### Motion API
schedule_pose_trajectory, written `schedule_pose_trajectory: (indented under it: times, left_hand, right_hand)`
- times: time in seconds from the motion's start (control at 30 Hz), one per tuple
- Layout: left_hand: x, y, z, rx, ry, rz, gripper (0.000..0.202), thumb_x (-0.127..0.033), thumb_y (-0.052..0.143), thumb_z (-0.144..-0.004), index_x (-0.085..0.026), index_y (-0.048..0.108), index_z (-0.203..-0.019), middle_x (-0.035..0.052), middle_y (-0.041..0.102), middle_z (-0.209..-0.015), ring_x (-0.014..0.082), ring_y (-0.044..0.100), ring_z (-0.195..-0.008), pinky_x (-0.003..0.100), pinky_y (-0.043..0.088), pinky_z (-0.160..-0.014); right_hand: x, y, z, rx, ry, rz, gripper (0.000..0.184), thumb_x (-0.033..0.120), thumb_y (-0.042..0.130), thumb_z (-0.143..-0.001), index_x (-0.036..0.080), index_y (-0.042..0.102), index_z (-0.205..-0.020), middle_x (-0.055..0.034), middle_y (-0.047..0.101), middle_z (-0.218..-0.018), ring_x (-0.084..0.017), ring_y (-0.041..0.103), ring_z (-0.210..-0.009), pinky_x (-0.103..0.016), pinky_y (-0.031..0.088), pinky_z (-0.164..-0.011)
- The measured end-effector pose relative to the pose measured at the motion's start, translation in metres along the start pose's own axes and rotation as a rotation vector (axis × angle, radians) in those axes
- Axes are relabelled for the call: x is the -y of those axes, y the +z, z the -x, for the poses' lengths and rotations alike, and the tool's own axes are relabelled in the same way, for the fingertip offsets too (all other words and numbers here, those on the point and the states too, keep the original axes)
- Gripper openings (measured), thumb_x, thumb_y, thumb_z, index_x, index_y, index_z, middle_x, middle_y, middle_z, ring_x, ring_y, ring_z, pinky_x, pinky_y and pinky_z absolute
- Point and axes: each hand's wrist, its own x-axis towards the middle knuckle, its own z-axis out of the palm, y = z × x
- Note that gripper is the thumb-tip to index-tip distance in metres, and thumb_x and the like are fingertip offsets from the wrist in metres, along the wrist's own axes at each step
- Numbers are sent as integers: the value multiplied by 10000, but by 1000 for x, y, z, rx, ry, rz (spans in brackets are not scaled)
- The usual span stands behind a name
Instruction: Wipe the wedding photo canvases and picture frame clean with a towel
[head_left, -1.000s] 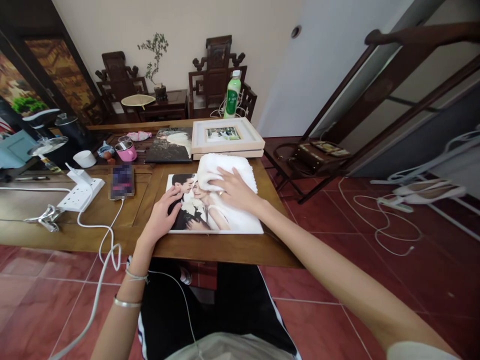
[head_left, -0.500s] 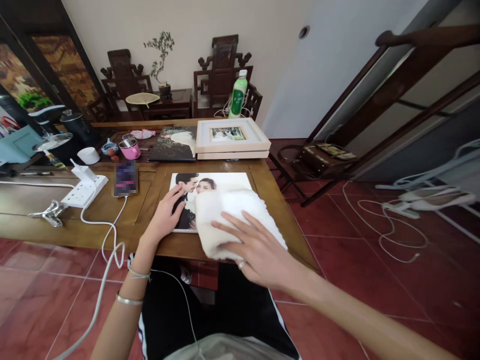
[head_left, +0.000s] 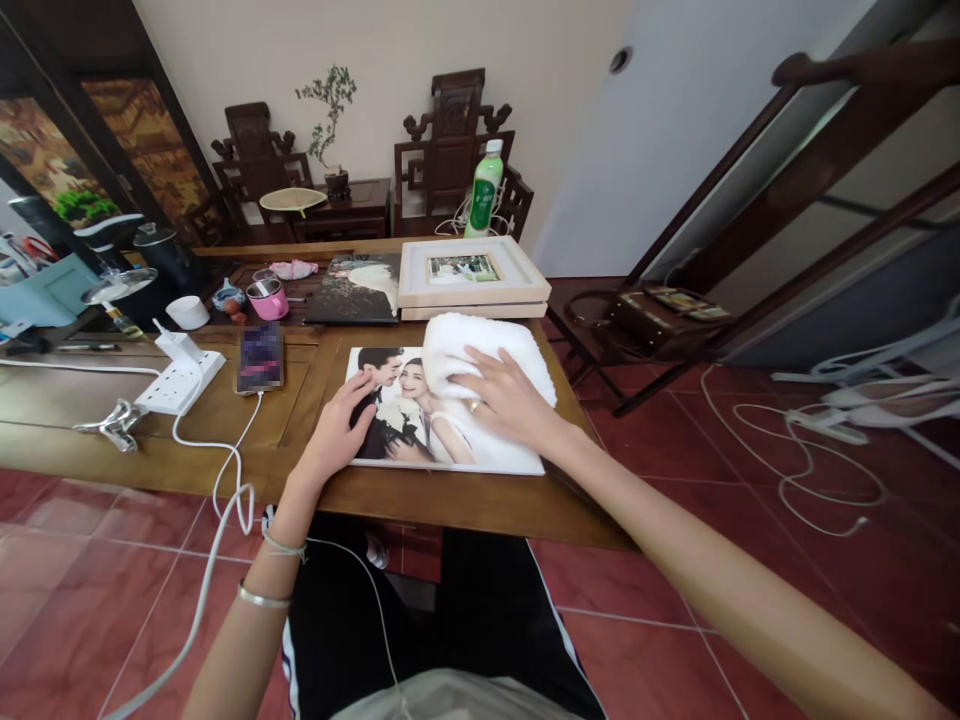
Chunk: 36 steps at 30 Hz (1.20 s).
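A large photo print (head_left: 420, 420) of a couple lies flat near the front edge of the wooden table (head_left: 465, 495). My left hand (head_left: 341, 425) rests on its left edge, fingers spread flat, holding it down. My right hand (head_left: 506, 395) presses flat on a folded white towel (head_left: 487, 350) that covers the print's far right corner. A ring shows on that hand.
Behind the print lie a white framed photo (head_left: 472, 275) on a box and a dark photo album (head_left: 356, 290). A phone (head_left: 260, 357), a white power strip (head_left: 180, 375) with cable, a pink cup (head_left: 268, 298) and a green bottle (head_left: 484, 200) stand around. Cables trail on the red floor tiles.
My right hand pulled the towel down toward me over the print's near edge, then pushed it back up to the far right corner. The left hand stayed in place.
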Motion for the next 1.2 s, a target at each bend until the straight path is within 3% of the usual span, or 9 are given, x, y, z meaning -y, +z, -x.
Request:
schedule_pose_trajectory:
  times: [0.2,0.33,0.47,0.63,0.73,0.83,0.93,1.1,1.2]
  left_hand:
    - [0,-5,-2,25,-11,88,415,-277,479,-908,-200,547,-1311,92,459,-1462,220,378,-1386,431,267,-1168]
    - [-1,-7,-4,11,-22,161,435,-290,489,-905,-205,531,-1329,87,488,-1441,219,405,-1368,421,279,-1163]
    - [-2,-3,-3,-5,-25,69,419,-300,411,-944,-181,540,-1324,95,470,-1455,221,385,-1381,424,269,-1164]
    - [0,-1,-1,34,-5,-15,454,-305,431,-936,-160,508,-1359,106,429,-1482,230,339,-1407,415,254,-1170]
    - [2,-1,-1,49,-6,-28,473,-322,419,-942,-169,480,-1385,95,375,-1516,235,303,-1423,421,241,-1175]
    - [4,0,0,51,-27,-24,484,-324,378,-956,-144,464,-1397,99,312,-1546,235,211,-1454,416,198,-1188]
    - [6,2,0,43,-31,-6,487,-289,315,-971,-133,434,-1416,104,315,-1544,221,201,-1457,415,185,-1192]
    - [8,3,0,37,-3,5,475,-265,325,-968,-170,428,-1422,90,372,-1519,225,264,-1439,446,225,-1181]
    - [8,3,0,49,3,-1,482,-236,336,-957,-185,414,-1430,83,355,-1528,231,262,-1440,476,240,-1172]
  right_hand:
    - [65,-19,64,74,-154,-98,542,30,466,-655,218,676,-1118,-73,449,-1465,-338,251,-1416,-661,169,-1109]
    - [75,-28,81,159,-270,-146,545,42,486,-601,233,698,-1066,-35,404,-1495,-310,252,-1420,-605,157,-1145]
    - [51,-21,57,112,-252,-115,538,44,481,-658,237,679,-1120,-39,436,-1476,-293,273,-1415,-597,177,-1138]
    - [17,-6,-2,109,-136,-41,511,74,458,-777,216,615,-1242,-82,409,-1493,-318,292,-1404,-616,215,-1106]
    - [12,-1,-30,130,-43,8,500,104,430,-832,201,567,-1303,-91,288,-1553,-377,169,-1432,-692,197,-1065]
    - [21,-1,-34,145,10,26,518,122,448,-823,207,551,-1323,-84,295,-1552,-402,132,-1433,-741,169,-1038]
    - [45,-6,-13,193,-28,16,558,93,475,-775,197,564,-1316,-94,316,-1541,-399,144,-1431,-735,137,-1058]
    - [93,-21,52,259,-191,-111,640,22,495,-659,258,635,-1237,-62,280,-1558,-372,76,-1446,-694,42,-1101]
    - [103,-27,74,305,-269,-175,617,22,493,-626,286,679,-1152,-19,253,-1566,-347,80,-1449,-666,47,-1119]
